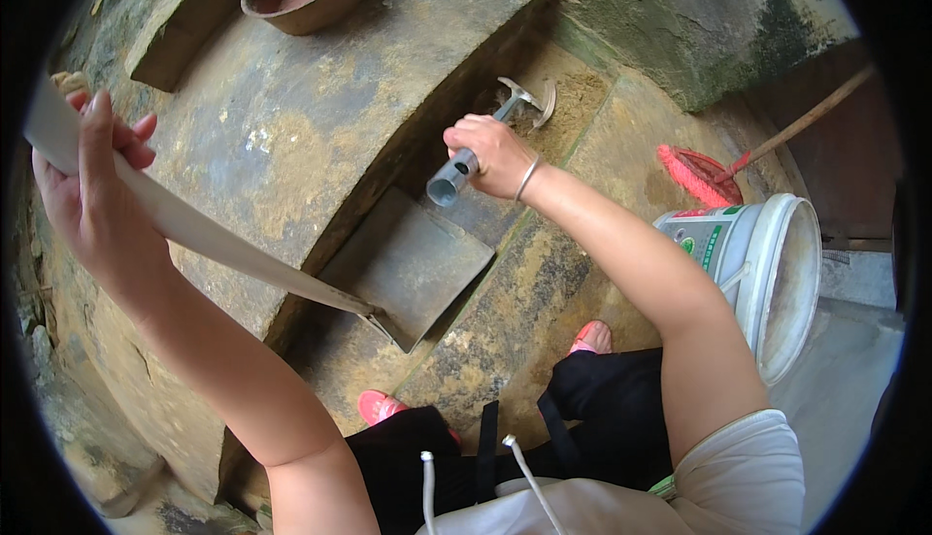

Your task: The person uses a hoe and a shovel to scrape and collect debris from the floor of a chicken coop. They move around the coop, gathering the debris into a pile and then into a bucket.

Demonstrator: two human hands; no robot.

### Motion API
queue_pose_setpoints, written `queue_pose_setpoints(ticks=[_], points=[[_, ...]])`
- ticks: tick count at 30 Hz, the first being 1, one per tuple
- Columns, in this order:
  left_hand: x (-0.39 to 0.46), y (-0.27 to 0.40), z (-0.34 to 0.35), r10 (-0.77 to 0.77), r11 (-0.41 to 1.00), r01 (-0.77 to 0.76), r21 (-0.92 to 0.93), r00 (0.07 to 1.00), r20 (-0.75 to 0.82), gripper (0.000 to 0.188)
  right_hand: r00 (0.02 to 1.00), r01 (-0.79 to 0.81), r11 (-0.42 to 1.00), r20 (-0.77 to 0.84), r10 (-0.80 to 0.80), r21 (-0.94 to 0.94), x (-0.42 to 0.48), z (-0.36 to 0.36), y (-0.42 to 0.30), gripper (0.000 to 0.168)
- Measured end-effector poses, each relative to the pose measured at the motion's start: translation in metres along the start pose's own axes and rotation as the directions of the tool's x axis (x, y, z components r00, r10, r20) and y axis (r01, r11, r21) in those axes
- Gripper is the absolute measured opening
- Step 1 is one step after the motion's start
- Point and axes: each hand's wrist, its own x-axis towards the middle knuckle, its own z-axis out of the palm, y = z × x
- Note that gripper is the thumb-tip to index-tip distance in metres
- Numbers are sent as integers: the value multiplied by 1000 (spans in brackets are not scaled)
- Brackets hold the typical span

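Observation:
My left hand (pixel 109 171), raised at the left, is wrapped around the long pale handle (pixel 240 251) of a metal dustpan (pixel 415 258). The pan rests in a sunken concrete channel (pixel 349 367), its wide edge turned up and to the right. In my right hand (pixel 495 153) is the hollow metal tube handle (pixel 453 179) of a small hand hoe. Its metal head (pixel 528 98), with a curved part, points away from me over loose brown soil (pixel 582 94) in the channel. A thin bangle circles my right wrist.
A raised concrete ledge (pixel 291 127) borders the channel, with a worn basin (pixel 313 7) on it beside a stone block (pixel 186 25). To the right, a white plastic bucket (pixel 764 280) stands near a red-bristled brush (pixel 699 174) with a wooden handle. A mossy wall (pixel 655 32) rises beyond.

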Motion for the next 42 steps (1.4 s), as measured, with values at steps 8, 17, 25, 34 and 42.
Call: queue_pose_setpoints(ticks=[8, 17, 25, 34, 42], points=[[-6, 4, 3, -26, 999, 27, 34, 1000, -14, 22, 986, -121, 971, 85, 140, -204, -3, -25, 117, 8], [3, -5, -1, -46, 999, 47, -15, 998, 37, 19, 978, -209, 971, -16, 208, -119, -4, 24, 104, 11], [0, -11, 9, -35, 998, 38, -50, 998, 54, 18, 925, -152, 966, -315, 214, 208, 42, -28, 26, 12], [2, -7, -20, -8, 998, 10, -61, 1000, 29, 14, 927, -313, 927, -279, 250, -207, -22, -53, 134, 17], [-2, -2, -15, -28, 997, 31, -69, 999, 38, 15, 927, -362, 909, -177, 330, -204, -5, -15, 106, 12]])
